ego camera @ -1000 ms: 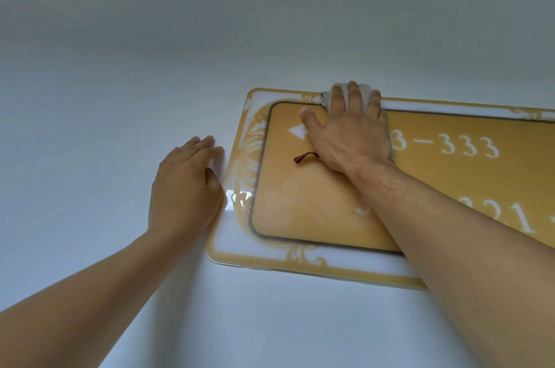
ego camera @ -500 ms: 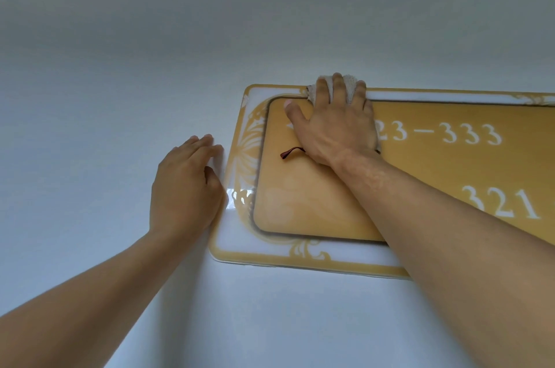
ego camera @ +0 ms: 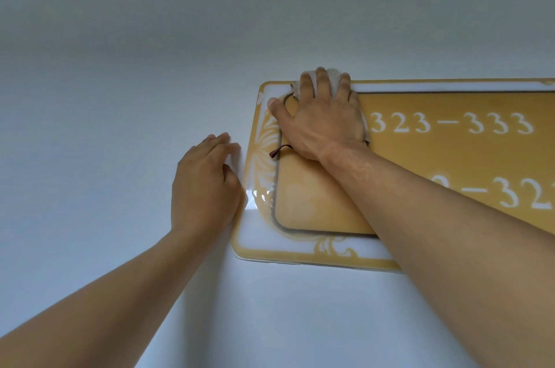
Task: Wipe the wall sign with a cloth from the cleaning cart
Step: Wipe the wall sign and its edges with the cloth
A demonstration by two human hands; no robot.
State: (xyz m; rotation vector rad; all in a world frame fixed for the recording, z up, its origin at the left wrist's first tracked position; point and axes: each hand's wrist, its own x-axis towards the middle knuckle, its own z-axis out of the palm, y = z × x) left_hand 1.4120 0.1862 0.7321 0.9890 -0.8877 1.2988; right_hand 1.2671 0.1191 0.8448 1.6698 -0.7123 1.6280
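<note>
right hand (ego camera: 322, 124): fingers spread, pressing cloth (ego camera: 333, 79) on upper left corner of wall sign (ego camera: 450, 157) | left hand (ego camera: 204, 184): fingers together, flat on wall (ego camera: 120, 127) beside sign

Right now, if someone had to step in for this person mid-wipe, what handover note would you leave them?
Right hand: flat, fingers straight, pressing the white cloth onto the upper left corner of the room-number sign; a dark red loop pokes out beside the wrist.
Left hand: open, flat on the wall just left of the sign's edge, holding nothing.
Done: cloth fetched and on the sign.
Cannot tell from this frame how much has been wiped.
Left: probably the lower border and the number area to the right.
</note>
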